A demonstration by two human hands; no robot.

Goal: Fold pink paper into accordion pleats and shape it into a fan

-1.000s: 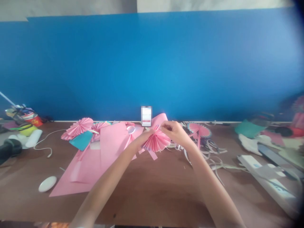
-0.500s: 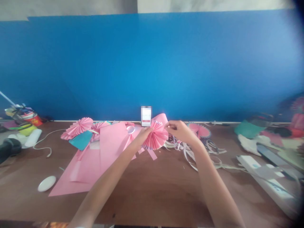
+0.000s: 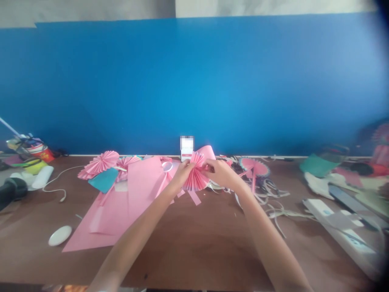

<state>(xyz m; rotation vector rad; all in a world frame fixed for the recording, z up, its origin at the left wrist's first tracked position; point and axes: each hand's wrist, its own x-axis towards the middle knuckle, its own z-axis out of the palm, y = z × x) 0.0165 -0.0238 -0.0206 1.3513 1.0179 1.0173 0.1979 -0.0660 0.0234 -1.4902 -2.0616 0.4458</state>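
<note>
A pink pleated paper fan (image 3: 196,174) is held upright over the brown table, at the far middle. My left hand (image 3: 181,170) pinches its left edge, fingers closed on the folds. My right hand (image 3: 220,172) grips its right edge, fingers also closed on the paper. Behind the fan a small phone (image 3: 187,149) leans against the blue wall. A large pink paper sheet (image 3: 121,202) lies flat on the table just left of my hands.
Finished pink fans (image 3: 101,162) and a teal paper piece (image 3: 105,179) lie at the back left. A white oval object (image 3: 60,235) sits near the front left. Paper strips (image 3: 273,198) and a fan on a stick (image 3: 254,167) lie right. Clutter fills both table ends.
My right hand has moved left towards my left hand, and the fan between them has been squeezed narrower than half a second ago.
</note>
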